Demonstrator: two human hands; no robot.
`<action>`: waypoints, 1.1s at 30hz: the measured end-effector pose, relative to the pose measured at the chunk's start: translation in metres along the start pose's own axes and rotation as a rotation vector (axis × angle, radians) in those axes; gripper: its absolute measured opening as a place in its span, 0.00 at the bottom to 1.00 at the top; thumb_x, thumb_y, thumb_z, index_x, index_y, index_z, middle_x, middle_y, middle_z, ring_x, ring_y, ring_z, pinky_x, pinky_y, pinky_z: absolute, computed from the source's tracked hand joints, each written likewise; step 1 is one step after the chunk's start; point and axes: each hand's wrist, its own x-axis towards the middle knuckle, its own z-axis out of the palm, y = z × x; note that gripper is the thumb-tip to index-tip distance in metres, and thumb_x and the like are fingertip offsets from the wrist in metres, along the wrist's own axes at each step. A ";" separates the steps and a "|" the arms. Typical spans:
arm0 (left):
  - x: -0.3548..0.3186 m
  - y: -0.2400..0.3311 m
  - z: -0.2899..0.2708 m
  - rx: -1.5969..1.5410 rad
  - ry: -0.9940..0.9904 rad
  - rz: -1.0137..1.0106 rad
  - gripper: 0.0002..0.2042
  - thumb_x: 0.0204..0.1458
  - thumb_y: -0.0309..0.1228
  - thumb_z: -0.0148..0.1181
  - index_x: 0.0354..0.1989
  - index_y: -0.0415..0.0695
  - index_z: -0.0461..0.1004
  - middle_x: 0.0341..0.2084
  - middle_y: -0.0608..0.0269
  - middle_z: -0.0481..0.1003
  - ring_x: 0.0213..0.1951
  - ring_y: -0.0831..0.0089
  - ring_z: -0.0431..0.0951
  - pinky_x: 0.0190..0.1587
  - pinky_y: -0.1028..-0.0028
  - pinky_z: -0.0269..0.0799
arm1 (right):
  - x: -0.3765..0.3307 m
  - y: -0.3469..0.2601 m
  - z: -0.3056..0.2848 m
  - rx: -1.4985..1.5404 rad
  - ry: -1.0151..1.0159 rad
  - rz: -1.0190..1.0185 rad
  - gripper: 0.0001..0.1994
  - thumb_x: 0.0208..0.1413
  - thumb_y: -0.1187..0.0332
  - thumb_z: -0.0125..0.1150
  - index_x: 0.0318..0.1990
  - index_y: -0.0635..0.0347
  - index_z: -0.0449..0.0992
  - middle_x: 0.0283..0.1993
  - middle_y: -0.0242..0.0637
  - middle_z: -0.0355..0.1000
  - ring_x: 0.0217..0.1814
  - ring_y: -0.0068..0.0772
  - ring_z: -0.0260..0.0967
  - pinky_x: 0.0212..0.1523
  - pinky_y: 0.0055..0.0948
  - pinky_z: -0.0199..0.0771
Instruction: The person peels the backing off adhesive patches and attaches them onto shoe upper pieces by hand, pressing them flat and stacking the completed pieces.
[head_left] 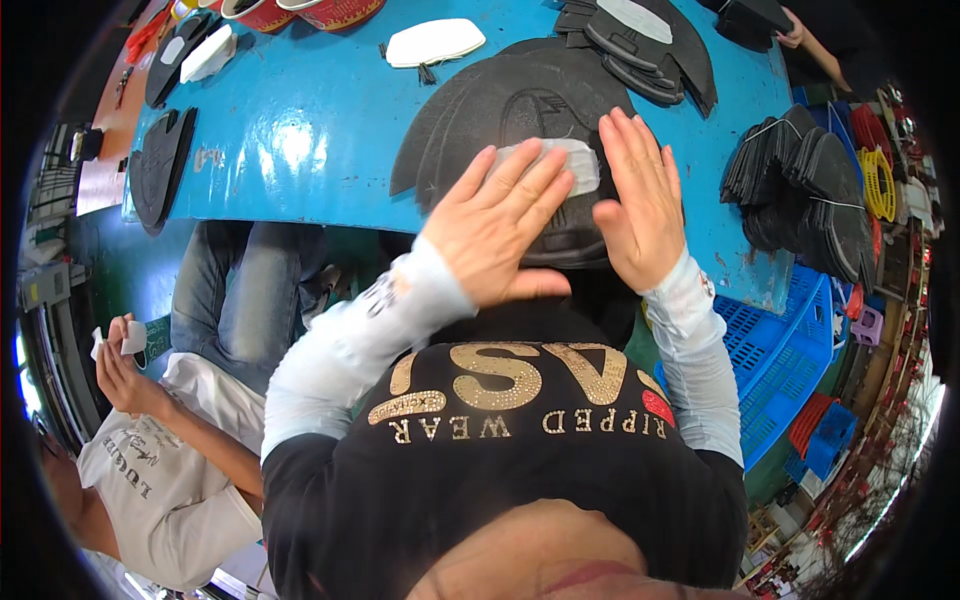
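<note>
Stretched out flat, my left hand [505,220] lies with its fingers over a thin white patch [585,165]. That patch rests on the topmost of several overlapping black, rounded, leather-like pieces [455,125] at the table's near edge. Curved lines are pressed or stitched into the top piece. To the right of the patch, my right hand [643,205] is also flat, fingers straight and side by side, over the right part of the same piece. Neither hand grips anything. Part of the patch is hidden under my left fingers.
A stack of white patches [435,43] lies on the blue table [300,130]. More black pieces [165,165] sit left, and tied black bundles [800,170] right. Red bowls [335,10] stand at the back. Blue crates [770,370] are below right. A seated co-worker [170,460] holds white pieces.
</note>
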 end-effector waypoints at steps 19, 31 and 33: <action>0.042 0.009 0.008 -0.012 0.145 -0.001 0.46 0.44 0.68 0.48 0.61 0.39 0.61 0.62 0.50 0.57 0.65 0.54 0.53 0.65 0.54 0.46 | 0.000 0.011 0.008 -0.255 0.289 0.258 0.16 0.51 0.62 0.60 0.46 0.57 0.74 0.50 0.36 0.70 0.55 0.41 0.63 0.56 0.40 0.58; -0.043 -0.058 0.005 -0.178 0.680 -0.416 0.33 0.59 0.51 0.43 0.62 0.31 0.55 0.60 0.38 0.58 0.62 0.45 0.57 0.63 0.56 0.48 | 0.004 0.001 0.000 -0.162 0.383 0.279 0.11 0.46 0.70 0.65 0.37 0.56 0.71 0.37 0.32 0.73 0.45 0.37 0.68 0.44 0.36 0.61; -0.062 -0.053 0.010 -0.198 0.697 -0.438 0.32 0.60 0.49 0.42 0.61 0.31 0.56 0.59 0.39 0.59 0.62 0.46 0.57 0.63 0.57 0.48 | -0.005 -0.014 -0.010 0.055 0.558 0.019 0.11 0.46 0.74 0.65 0.37 0.58 0.71 0.36 0.35 0.74 0.38 0.39 0.71 0.39 0.33 0.65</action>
